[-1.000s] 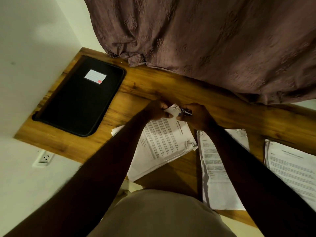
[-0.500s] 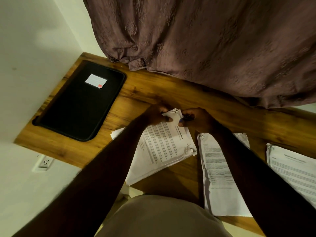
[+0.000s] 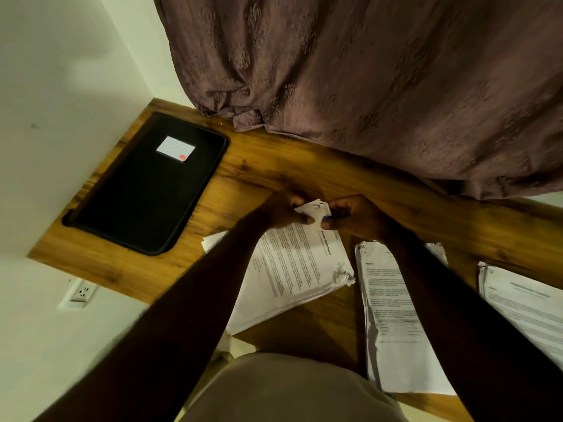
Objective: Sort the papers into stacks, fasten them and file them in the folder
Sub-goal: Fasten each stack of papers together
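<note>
A stack of printed papers [image 3: 292,269] lies askew on the wooden desk [image 3: 259,175]. My left hand [image 3: 283,210] pinches its far top corner, which is bent up. My right hand [image 3: 353,214] pinches the same corner from the right and holds a small dark blue fastener there, mostly hidden by the fingers. A second paper stack [image 3: 393,324] lies to the right, partly under my right forearm. A third stack [image 3: 524,303] sits at the right edge. The black folder [image 3: 149,187] with a white label lies closed at the desk's far left.
A brown patterned curtain [image 3: 365,86] hangs over the back of the desk. A white wall with a power socket [image 3: 80,293] runs along the left, below the desk edge. My lap in beige cloth fills the bottom centre.
Both hands stay at the stack's top corner, drawn slightly closer together on it. The whole scene has slid a little lower in the frame as my head moved.
</note>
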A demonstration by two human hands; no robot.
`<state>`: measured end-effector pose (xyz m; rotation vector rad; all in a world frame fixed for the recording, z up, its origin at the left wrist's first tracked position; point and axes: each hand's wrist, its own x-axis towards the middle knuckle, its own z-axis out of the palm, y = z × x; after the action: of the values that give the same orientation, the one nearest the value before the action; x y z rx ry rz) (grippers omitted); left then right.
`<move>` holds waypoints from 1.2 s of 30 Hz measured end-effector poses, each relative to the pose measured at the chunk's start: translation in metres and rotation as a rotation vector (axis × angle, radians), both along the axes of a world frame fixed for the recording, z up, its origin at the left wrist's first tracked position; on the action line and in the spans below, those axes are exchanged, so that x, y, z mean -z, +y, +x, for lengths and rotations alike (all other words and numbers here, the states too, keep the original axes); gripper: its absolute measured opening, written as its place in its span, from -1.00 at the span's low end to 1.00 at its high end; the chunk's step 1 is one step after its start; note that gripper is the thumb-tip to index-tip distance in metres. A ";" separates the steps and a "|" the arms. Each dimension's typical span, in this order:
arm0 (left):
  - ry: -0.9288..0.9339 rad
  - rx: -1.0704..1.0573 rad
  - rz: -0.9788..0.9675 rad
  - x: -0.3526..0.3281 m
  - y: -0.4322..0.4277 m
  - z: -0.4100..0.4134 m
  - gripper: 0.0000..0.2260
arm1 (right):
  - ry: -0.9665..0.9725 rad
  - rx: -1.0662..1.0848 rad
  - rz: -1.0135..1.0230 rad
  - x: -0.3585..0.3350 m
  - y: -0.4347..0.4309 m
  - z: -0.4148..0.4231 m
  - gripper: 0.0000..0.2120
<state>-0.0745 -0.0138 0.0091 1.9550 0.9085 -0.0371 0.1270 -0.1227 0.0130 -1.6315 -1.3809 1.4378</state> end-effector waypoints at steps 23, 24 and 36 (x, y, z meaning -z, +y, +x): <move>0.083 0.115 -0.195 -0.008 0.000 0.002 -0.33 | -0.436 0.049 0.196 0.023 -0.001 -0.026 -0.62; 0.074 0.128 -0.203 -0.011 -0.004 0.005 -0.27 | -0.448 0.038 0.210 0.023 -0.002 -0.026 -0.63; -0.007 0.141 -0.105 -0.003 -0.025 0.028 -0.58 | -0.444 0.081 0.360 0.030 -0.004 -0.027 -0.79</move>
<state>-0.0465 -0.0386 0.0126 1.9172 0.7476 -0.1565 0.0999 -0.1271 -0.0174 -1.7963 -1.6732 0.7450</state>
